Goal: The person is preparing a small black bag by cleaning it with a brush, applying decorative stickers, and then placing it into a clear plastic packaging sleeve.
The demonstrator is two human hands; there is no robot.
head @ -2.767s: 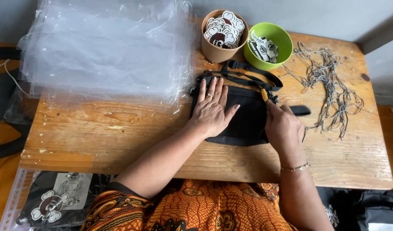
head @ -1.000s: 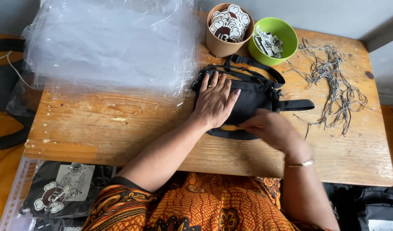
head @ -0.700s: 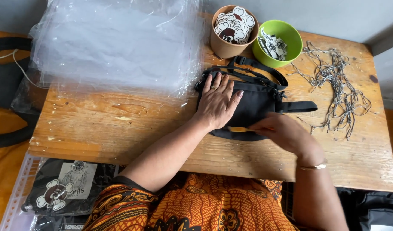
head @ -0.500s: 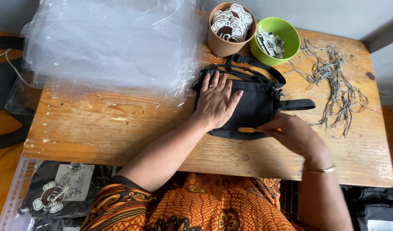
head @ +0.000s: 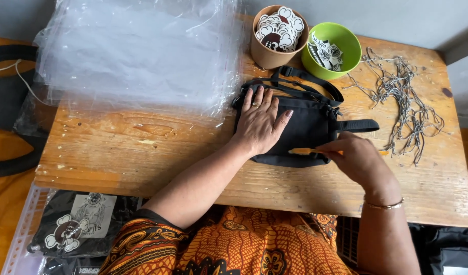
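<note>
Black bag (head: 308, 127): it is laid flat at centre-right of the frame on the wooden bench (head: 142, 153), with its straps (head: 300, 84) looped toward the upper edge and one strap end pointing right.
Left hand (head: 260, 122): it is pressed palm-down on the left half of the bag, the fingers (head: 259, 99) spread apart and flat, nothing clasped; a ring is worn.
Right hand (head: 358, 158): it is held at the bag's lower right corner, the fingers pinched together on a thin orange stick (head: 308, 151) whose tip is laid across the bag's lower edge.
Nearby: a brown cup of round tags (head: 277, 33) and a green bowl of small tags (head: 330, 48) are set just above the bag; a loose heap of grey strings (head: 404, 99) is spread at the right; a stack of clear plastic bags (head: 137, 51) is piled at upper left, its edge close to the left hand.
Risk, slipping: the bag is judged likely to slide or bunch if the left palm's pressure is eased, because only that hand is holding it down.
Risk, stick: the tip may be driven off line or the fabric snagged, since the stick is gripped far from its point.
Risk, straps: the loops may be caught by the cup or bowl if the bag is turned.
Risk, plastic: the slick sheets may be dragged along by the forearm.
</note>
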